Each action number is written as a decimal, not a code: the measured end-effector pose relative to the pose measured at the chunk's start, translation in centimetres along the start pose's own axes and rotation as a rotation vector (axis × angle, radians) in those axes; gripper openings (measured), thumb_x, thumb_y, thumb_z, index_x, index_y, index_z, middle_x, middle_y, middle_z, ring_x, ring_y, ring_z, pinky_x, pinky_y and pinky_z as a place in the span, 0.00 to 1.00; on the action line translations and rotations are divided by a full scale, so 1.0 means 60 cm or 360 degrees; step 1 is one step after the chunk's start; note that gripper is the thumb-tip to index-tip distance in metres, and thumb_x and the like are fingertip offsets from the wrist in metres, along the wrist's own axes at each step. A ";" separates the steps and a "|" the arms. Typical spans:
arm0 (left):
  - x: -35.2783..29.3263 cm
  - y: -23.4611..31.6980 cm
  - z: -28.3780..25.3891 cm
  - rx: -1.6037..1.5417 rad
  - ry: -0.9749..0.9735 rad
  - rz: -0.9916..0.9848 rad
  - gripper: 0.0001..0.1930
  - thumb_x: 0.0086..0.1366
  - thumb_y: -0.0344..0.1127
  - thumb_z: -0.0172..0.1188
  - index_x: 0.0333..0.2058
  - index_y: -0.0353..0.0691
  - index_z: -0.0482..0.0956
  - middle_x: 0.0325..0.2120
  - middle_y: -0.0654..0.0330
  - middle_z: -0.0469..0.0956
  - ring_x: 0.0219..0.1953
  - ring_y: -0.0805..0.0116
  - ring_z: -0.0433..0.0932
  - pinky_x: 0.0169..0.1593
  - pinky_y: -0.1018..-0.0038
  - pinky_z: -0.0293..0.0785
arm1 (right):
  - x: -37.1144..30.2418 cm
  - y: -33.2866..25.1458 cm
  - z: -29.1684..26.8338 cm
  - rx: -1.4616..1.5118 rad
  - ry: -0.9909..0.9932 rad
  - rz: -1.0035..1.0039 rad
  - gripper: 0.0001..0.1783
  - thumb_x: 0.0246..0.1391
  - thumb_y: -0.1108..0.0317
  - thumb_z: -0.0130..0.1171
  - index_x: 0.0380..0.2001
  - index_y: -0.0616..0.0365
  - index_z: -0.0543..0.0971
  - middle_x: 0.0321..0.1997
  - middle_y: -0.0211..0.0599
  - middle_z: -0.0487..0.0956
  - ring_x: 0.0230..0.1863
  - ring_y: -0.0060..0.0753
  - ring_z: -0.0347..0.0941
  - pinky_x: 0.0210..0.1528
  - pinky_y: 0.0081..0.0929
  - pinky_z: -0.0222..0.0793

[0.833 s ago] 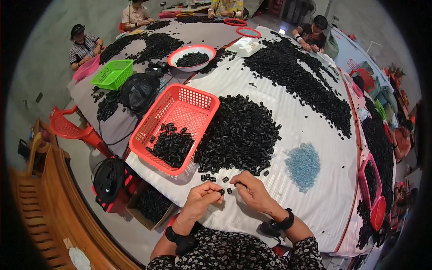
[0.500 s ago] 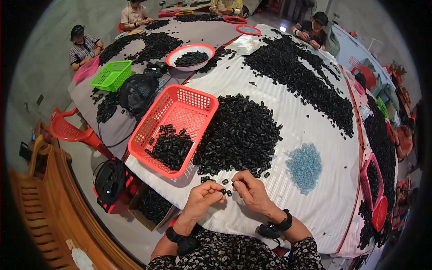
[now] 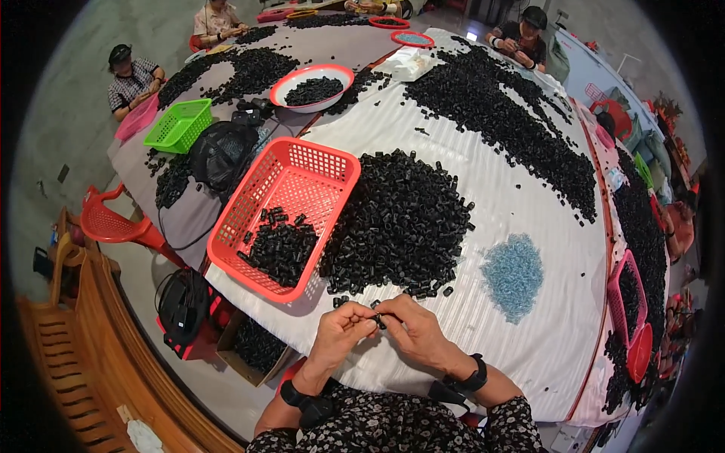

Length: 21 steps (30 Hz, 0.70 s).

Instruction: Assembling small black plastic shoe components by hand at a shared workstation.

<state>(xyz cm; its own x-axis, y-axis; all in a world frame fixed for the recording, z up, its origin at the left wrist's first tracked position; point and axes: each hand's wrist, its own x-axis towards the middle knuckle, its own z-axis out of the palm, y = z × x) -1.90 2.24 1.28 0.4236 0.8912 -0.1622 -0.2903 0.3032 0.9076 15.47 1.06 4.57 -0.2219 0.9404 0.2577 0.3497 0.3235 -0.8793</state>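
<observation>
My left hand [image 3: 340,334] and my right hand [image 3: 417,331] meet over the white cloth, fingertips pinched together. Between them is a small black cylindrical plastic piece [image 3: 380,322], mostly covered by my fingers. Whether a second part sits in the right pinch is too small to tell. Just beyond my hands lies a large heap of similar black pieces [image 3: 404,219]. A red plastic basket [image 3: 220,245], partly filled with black pieces, stands left of the heap. A pile of small translucent bluish pieces [image 3: 513,278] lies to the right of my hands.
More black pieces [image 3: 506,113] spread across the far cloth. A red-rimmed white bowl [image 3: 349,73], a green basket [image 3: 180,127] and a black mesh-covered object [image 3: 221,153] stand at the left. A pink basket [image 3: 640,302] sits at the right. Several people work around the table.
My right hand has moved left and down to meet the left hand at the black piece. The whole view has shifted slightly.
</observation>
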 end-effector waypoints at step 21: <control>0.013 -0.027 0.008 0.0587 0.0235 0.0125 0.04 0.58 0.25 0.59 0.31 0.32 0.74 0.25 0.64 0.77 0.28 0.81 0.73 0.32 0.84 0.70 | -0.007 0.026 0.013 -0.0496 -0.0159 -0.0363 0.11 0.44 0.82 0.51 0.33 0.63 0.66 0.28 0.42 0.66 0.32 0.43 0.68 0.34 0.34 0.67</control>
<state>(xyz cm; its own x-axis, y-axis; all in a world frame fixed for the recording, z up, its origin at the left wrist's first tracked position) -0.68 2.27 -0.12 0.2770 0.9538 -0.1164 0.0218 0.1148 0.9931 15.36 1.10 2.79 -0.4078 0.8310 0.3784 0.5374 0.5535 -0.6363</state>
